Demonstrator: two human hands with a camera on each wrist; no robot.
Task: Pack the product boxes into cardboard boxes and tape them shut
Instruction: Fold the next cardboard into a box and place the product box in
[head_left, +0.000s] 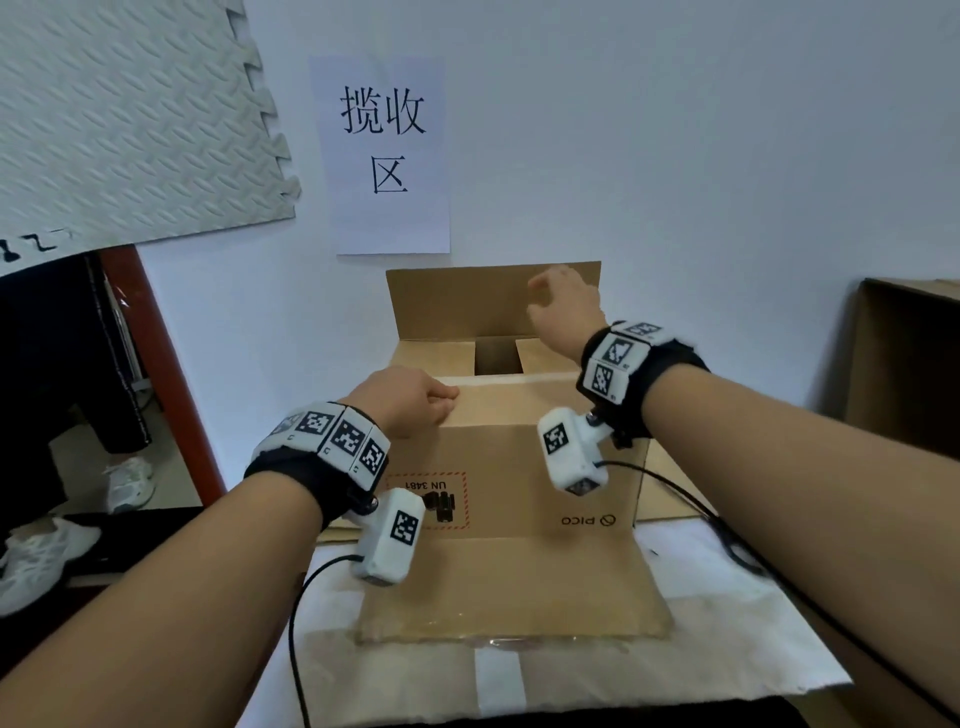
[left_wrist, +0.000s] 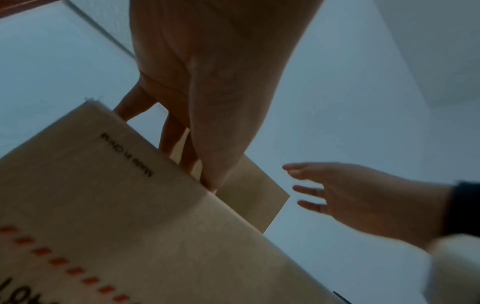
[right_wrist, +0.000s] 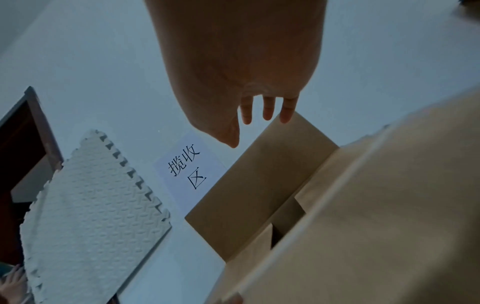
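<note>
The cardboard box (head_left: 511, 467) sat on the tabletop (head_left: 727, 623). The left hand (head_left: 410, 400) gripped the folded near flap — apparently pinning it down — while the right hand (head_left: 563, 306), fingers loose and empty, reached for the upright far flap (head_left: 467, 301).

A paper sign (head_left: 387, 156) hangs on the white wall beside a grey foam mat (head_left: 130, 119).

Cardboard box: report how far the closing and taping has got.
Done: the cardboard box stands on the table with both side flaps folded in. In hand: the left hand holds the near flap down over the opening, while the right hand reaches, fingers spread, for the upright far flap. Left: folding that flap down and taping; no fresh tape or dispenser is visible.
</note>
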